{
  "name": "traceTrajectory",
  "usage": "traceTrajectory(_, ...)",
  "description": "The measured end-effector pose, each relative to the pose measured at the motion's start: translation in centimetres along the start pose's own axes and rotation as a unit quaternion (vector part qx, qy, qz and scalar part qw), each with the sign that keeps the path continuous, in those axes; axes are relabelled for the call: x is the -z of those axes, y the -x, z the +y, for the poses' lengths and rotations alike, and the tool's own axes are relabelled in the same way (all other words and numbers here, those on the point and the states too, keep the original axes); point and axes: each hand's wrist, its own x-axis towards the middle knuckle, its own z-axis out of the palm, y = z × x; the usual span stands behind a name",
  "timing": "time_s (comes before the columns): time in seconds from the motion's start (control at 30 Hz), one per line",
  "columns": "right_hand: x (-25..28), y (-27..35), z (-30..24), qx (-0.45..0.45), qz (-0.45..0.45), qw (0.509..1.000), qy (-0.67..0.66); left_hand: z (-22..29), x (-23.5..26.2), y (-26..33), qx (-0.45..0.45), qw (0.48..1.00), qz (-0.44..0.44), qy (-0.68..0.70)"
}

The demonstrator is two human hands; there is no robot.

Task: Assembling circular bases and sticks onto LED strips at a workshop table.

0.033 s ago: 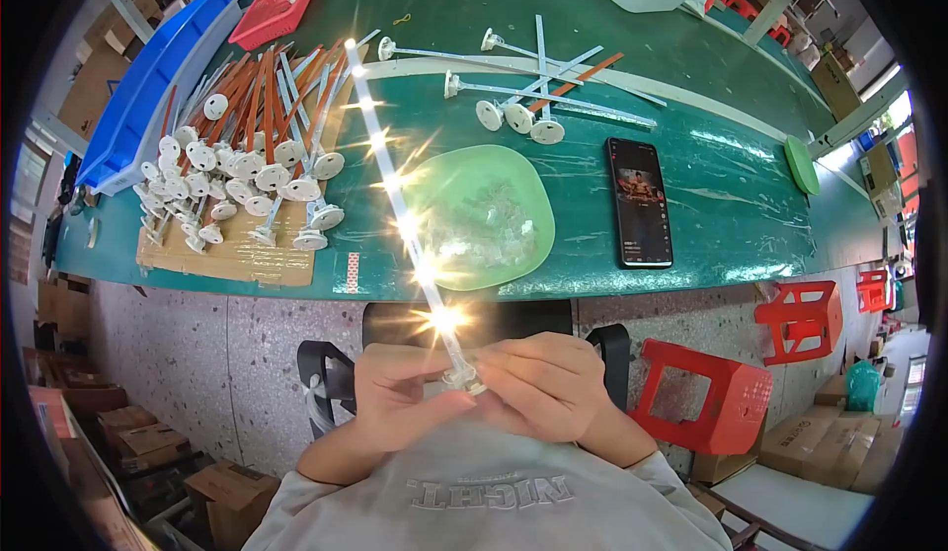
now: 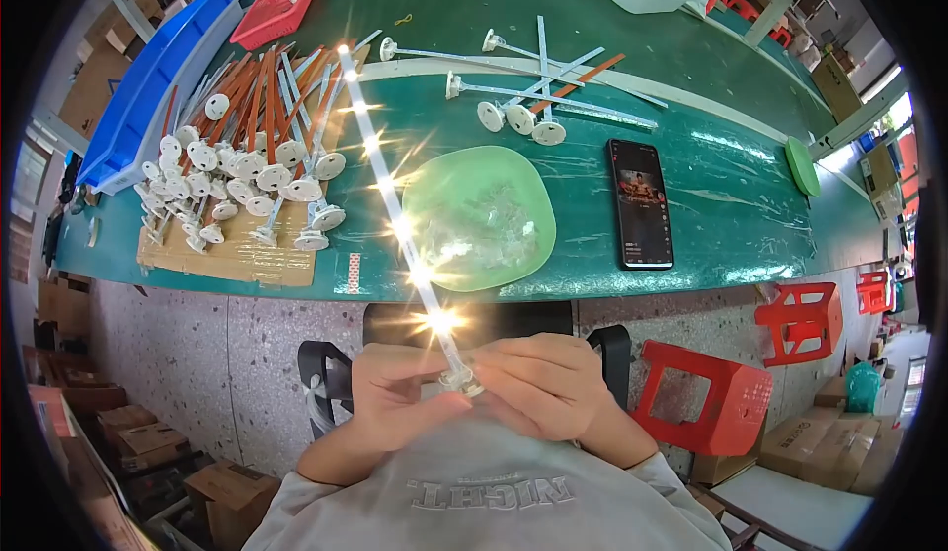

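Observation:
Close to my body, a lit LED strip [image 2: 392, 200] with several glaring spots slants up and to the left over the table. Its round whitish base [image 2: 460, 382] is pinched between the fingers of my left hand [image 2: 403, 393] and my right hand [image 2: 546, 385]; the fingers hide part of it. Just past the strip, a light green plastic dish [image 2: 528, 181] holds small clear pieces too fine to make out. To the left lies a pile of unlit strips [image 2: 265, 107], orange or pale, with round white bases [image 2: 247, 166].
Several more strips [image 2: 538, 95] lie crossed at the back of the green table [image 2: 731, 205]. A phone [image 2: 640, 205] lies right of the dish. Blue [image 2: 148, 87] and red [image 2: 275, 10] trays stand at the far left. A cardboard sheet [image 2: 232, 265] lies under the pile; red stools [image 2: 706, 398] stand at right.
The lit strip's far end has shifted slightly to the left. Both hands keep their hold on its base in nearly the same place.

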Motion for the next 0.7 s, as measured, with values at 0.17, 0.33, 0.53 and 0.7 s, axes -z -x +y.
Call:
traceTrajectory(0.17,0.9,-0.4,-1.1,-0.010,-0.070,0.997,-0.024,-0.3,0.2,-0.3,-0.005,0.997,0.023,0.070)
traceTrajectory(0.33,0.0,-0.2,-1.4,-0.029,-0.038,0.999,0.014,0.1,0.4,-0.8,-0.031,0.998,-0.006,-0.059)
traceTrajectory(0.53,0.9,-0.5,-1.5,-0.018,-0.060,0.994,-0.090,-0.1,1.3,-1.0,-0.105,0.987,-0.105,-0.061)
traceTrajectory(0.7,0.4,-2.1,-1.0,-0.030,-0.071,0.992,-0.098,0.1,1.7,-0.3,-0.115,0.988,-0.094,-0.032)
